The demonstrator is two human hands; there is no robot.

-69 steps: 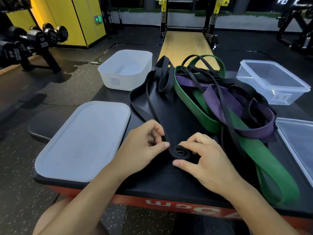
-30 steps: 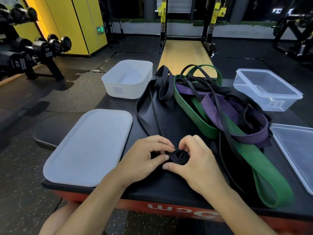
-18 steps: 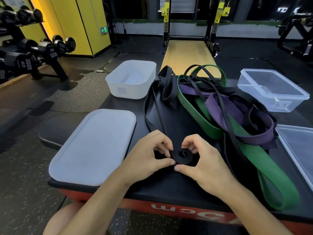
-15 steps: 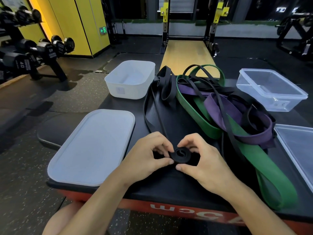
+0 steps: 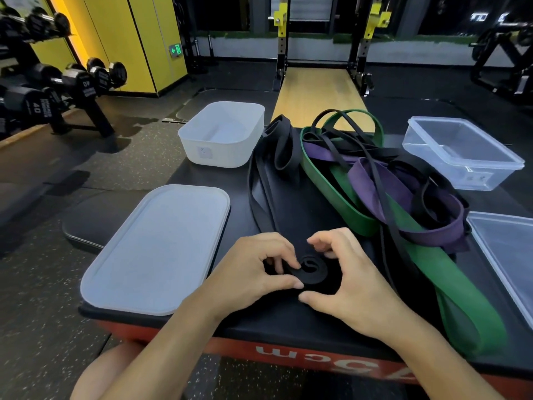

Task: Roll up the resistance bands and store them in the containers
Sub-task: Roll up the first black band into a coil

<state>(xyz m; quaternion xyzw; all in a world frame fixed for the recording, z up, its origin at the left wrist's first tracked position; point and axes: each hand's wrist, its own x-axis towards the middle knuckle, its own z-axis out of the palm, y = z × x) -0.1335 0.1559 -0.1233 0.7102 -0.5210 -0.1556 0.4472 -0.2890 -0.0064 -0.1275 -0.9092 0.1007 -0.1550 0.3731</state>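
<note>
Midway, our left hand (image 5: 253,272) and right hand (image 5: 354,284) pinch the half-wound black band (image 5: 310,271) from either side, a close, curled grip on the coil lying flat on the surface (image 5: 288,321). We judge that a slackened pinch could let it spring open, or that its loose tail could snag the tangled pile (image 5: 375,180) beyond.

Left hand (image 5: 253,272) and right hand (image 5: 349,281) pinch a coiled black band (image 5: 310,272) on the bench (image 5: 288,319); beyond the coil lie a white container (image 5: 222,134) and tangled bands (image 5: 375,180).
</note>
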